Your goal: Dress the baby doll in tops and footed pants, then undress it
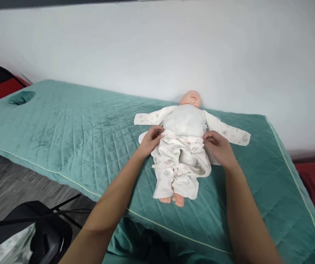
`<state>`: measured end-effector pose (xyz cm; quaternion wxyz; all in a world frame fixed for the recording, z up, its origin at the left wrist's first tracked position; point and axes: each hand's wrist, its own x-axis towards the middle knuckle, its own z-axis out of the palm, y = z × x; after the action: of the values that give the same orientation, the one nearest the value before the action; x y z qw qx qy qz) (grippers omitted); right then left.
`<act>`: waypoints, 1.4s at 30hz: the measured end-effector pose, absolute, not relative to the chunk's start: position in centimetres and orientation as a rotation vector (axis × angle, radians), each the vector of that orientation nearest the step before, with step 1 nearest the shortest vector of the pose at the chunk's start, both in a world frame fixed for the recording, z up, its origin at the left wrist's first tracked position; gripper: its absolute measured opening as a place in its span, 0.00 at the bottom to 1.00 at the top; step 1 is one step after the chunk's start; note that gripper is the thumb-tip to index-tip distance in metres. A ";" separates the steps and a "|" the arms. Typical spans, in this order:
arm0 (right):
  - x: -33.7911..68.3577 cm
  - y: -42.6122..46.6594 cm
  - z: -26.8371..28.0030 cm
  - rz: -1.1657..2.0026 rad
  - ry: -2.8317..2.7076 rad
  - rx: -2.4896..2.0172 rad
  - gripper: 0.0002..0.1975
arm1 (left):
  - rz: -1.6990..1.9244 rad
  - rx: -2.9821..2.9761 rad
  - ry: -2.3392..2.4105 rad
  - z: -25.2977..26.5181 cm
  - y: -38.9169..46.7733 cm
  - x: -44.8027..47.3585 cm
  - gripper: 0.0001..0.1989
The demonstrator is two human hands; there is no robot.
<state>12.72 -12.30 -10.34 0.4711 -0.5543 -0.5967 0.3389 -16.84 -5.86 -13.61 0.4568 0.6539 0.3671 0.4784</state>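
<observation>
A baby doll (191, 98) lies on its back with its head toward the wall. It wears a white long-sleeved top (185, 120) and printed white pants (166, 178), with both feet showing below the cuffs. My left hand (151, 140) pinches the pants' waistband at the doll's hip on the left. At the opposite hip, my right hand (220, 146) has its fingers closed on the other end of the waistband. The pants are bunched and wrinkled around the legs. The top's sleeves stretch out to either side.
A green quilted cover (72, 128) spreads over the bed, with a round hole (22, 98) at its far left. The white wall (119, 51) rises behind. On the lower left stands a black chair (50, 231) with a printed cloth (11, 247) on it.
</observation>
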 end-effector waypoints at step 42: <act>10.4 -10.8 -11.6 0.764 -1.242 -1.435 0.14 | 0.790 1.441 0.810 -11.8 -1.8 -16.4 0.18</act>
<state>10.44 -10.78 -11.64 0.5211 -0.5987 -0.5182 0.3186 -16.43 -1.82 -11.81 0.6092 0.6237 0.3507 0.3419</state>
